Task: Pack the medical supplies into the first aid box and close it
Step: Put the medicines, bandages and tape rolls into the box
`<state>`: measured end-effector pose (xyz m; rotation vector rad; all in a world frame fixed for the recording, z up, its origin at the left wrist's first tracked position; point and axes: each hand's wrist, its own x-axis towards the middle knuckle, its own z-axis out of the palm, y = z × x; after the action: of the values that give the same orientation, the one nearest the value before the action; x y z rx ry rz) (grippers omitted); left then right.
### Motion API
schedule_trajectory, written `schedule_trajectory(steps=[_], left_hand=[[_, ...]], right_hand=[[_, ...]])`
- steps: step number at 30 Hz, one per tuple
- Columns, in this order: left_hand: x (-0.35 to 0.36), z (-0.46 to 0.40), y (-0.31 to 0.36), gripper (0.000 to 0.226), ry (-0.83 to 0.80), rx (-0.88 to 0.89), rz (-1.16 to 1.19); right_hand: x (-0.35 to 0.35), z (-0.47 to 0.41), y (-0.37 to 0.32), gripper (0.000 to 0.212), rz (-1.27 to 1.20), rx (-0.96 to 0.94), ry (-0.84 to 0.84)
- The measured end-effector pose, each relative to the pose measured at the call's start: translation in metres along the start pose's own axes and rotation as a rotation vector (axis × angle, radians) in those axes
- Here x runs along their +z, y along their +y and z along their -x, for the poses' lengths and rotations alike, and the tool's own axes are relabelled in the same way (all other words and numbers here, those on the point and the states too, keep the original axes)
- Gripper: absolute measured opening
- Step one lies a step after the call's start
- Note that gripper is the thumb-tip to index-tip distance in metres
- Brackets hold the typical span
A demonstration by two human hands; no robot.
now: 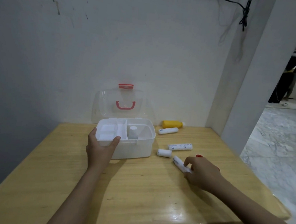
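A white first aid box stands open on the wooden table, its clear lid with a pink handle leaning back at the wall. A white container stands inside the box. My left hand grips the box's front left corner. My right hand closes its fingers on a white bandage roll lying on the table. Other rolls lie to the box's right: a short roll, a long roll, and another long roll. A yellow bottle lies by the wall.
A small red object shows just behind my right hand. The wall runs close behind the box. A pillar bounds the table's right side. A black cable hangs above. A person stands far off at the right.
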<state>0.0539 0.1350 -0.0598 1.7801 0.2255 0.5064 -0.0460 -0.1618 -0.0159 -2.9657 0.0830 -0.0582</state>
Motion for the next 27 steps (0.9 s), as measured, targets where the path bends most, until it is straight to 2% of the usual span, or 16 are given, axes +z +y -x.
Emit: schedule_trajectory(steps=[5,9,16,21,27], left_hand=[[-0.001,0.001,0.003,0.092,0.005,0.002,0.005],[-0.001,0.003,0.004,0.091,0.003,0.013,0.008],[-0.001,0.004,0.004,0.093,0.006,0.019,0.021],[0.000,0.007,0.007,0.090,0.012,0.018,0.019],[-0.005,0.005,0.007,0.093,-0.028,0.014,-0.003]], right_hand=[[0.005,0.002,0.005,0.027,-0.120,0.010,0.064],[-0.014,0.001,-0.001,0.020,-0.386,-0.021,0.177],[-0.065,-0.027,-0.072,0.020,-0.713,-0.152,0.204],[-0.079,-0.068,-0.137,0.016,-0.629,-0.232,0.182],[-0.052,-0.116,-0.180,0.016,-0.483,-0.238,0.111]])
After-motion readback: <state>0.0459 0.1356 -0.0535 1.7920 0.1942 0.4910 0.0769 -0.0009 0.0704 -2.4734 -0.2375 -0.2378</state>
